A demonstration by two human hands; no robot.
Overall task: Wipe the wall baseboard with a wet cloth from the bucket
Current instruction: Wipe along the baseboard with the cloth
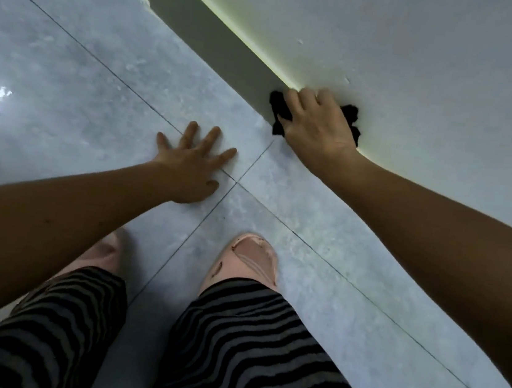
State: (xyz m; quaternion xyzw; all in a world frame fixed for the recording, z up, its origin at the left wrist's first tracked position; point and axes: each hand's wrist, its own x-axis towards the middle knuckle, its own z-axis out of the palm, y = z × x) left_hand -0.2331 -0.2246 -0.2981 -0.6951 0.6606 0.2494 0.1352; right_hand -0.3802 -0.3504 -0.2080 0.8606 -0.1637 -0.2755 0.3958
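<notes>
A: Baseboard (221, 46) first, in the head view: where does it lie from your hands?

B: It's a grey band along the foot of the pale wall (426, 53), its long axis running from upper left down to the right. Your right hand (316, 122) is the one on it; most of the uncovered length lies up and left of that hand.

A: And the grip?

B: Your right hand is closed over a black cloth (279, 113), pressing it flat against the baseboard; dark, crumpled edges poke out on both sides. Your left hand (192, 162) lies open, palm down on the tiled floor (69, 74), holding nothing. No bucket shows.
</notes>
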